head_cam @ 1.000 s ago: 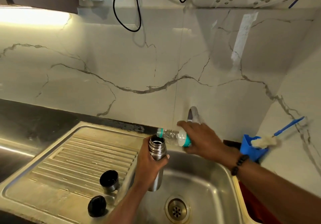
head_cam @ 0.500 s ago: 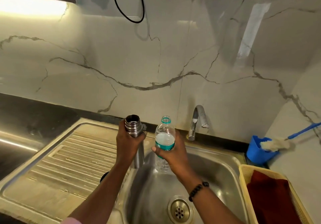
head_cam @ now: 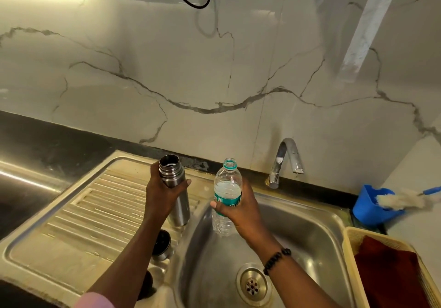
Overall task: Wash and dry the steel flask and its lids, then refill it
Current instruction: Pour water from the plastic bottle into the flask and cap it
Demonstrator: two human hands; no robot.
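- Steel flask (head_cam: 176,188), a slim cylindrical brushed-metal bottle with a ribbed open neck, stands upright in the head view, lifted over the ridged drainboard (head_cam: 90,209) just left of the sink basin.
- Left hand (head_cam: 164,193) grasps the flask around its upper body, fingers curled round it.
- Right hand (head_cam: 238,209) grasps a clear plastic water bottle (head_cam: 226,193) with a teal label, uncapped and upright, roughly half full, above the stainless steel sink (head_cam: 298,231).
- Flask and bottle are near each other but apart; no water is passing between them.
- One dark round lid (head_cam: 162,245) sits on the drainboard behind the left forearm; a second dark shape lower down is mostly hidden.
- Judging by this, washing and drying look finished and refilling is under way or just done; how full the flask is cannot be told.
- Left to do: fitting both lids back on.
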